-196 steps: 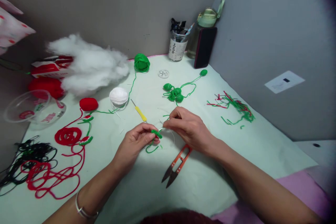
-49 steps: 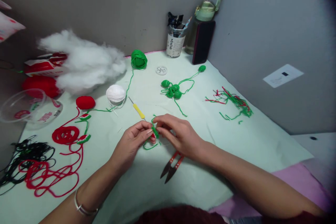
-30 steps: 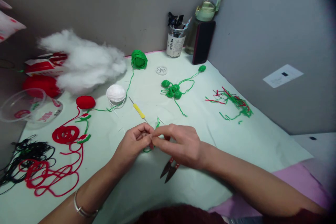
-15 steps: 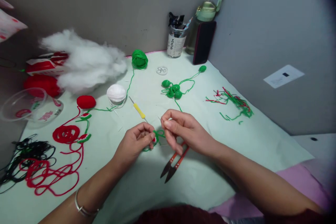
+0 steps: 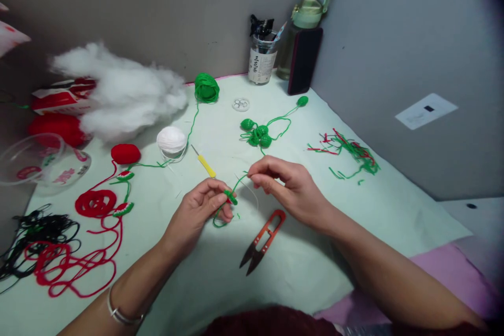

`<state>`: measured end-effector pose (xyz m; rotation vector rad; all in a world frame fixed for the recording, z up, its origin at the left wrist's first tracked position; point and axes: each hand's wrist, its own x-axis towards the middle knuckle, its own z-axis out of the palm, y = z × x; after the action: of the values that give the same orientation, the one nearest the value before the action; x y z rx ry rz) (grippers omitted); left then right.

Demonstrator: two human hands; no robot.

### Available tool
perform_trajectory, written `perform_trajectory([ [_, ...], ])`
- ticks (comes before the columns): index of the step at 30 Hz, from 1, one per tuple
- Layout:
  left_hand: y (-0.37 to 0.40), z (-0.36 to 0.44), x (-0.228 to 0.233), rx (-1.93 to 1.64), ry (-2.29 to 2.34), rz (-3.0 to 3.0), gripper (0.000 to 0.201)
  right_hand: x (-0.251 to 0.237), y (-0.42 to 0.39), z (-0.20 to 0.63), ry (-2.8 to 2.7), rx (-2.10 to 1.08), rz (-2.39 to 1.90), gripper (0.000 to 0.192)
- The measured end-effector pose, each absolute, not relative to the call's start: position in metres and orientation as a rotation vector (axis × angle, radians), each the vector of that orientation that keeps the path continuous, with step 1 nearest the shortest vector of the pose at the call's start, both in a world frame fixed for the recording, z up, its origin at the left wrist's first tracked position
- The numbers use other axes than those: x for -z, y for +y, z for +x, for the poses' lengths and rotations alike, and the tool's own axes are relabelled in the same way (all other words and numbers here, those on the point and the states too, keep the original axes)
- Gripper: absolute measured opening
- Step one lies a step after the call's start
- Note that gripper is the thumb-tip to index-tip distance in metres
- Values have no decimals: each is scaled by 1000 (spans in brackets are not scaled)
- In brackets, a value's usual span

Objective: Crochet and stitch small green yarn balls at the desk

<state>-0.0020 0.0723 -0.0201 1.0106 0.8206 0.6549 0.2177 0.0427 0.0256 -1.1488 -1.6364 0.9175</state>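
Observation:
My left hand [image 5: 199,210] pinches a small green crocheted piece [image 5: 231,197] between thumb and fingers, just above the pale green table [image 5: 299,268]. A green yarn strand [image 5: 239,182] runs from that piece up to my right hand [image 5: 289,186], which pinches its end, perhaps with a needle too thin to make out. A loose green tail hangs below my left fingers. Orange thread snips [image 5: 262,241] lie on the table just below my right hand.
A yellow-handled crochet hook [image 5: 205,163], white yarn ball [image 5: 171,140], green yarn ball [image 5: 207,87], green crocheted balls [image 5: 258,134], yarn scraps [image 5: 348,155], red yarn [image 5: 94,205], stuffing [image 5: 118,92], a jar [image 5: 260,60], bottle [image 5: 301,37] and plastic bowl [image 5: 37,160] surround the hands.
My right hand has drawn up and to the right, pulling the green strand out from the piece. The snips, half covered before, now lie fully in view. My left hand barely moved.

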Motion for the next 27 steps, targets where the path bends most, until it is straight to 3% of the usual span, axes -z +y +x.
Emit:
perform_trajectory([
  [4,72,-2,20,-674,855,945,24,-16,43,214,-1859,-514,-1155,10],
  [12,73,-2,21,-652,890,957,22,-8,42,214,-2114,-233,-1207,20],
  [22,72,-4,20,-625,905,977,21,-10,39,213,-2169,-240,-1270,25],
  [27,73,-3,20,-609,882,965,22,-9,42,214,-2093,-452,-1197,21],
])
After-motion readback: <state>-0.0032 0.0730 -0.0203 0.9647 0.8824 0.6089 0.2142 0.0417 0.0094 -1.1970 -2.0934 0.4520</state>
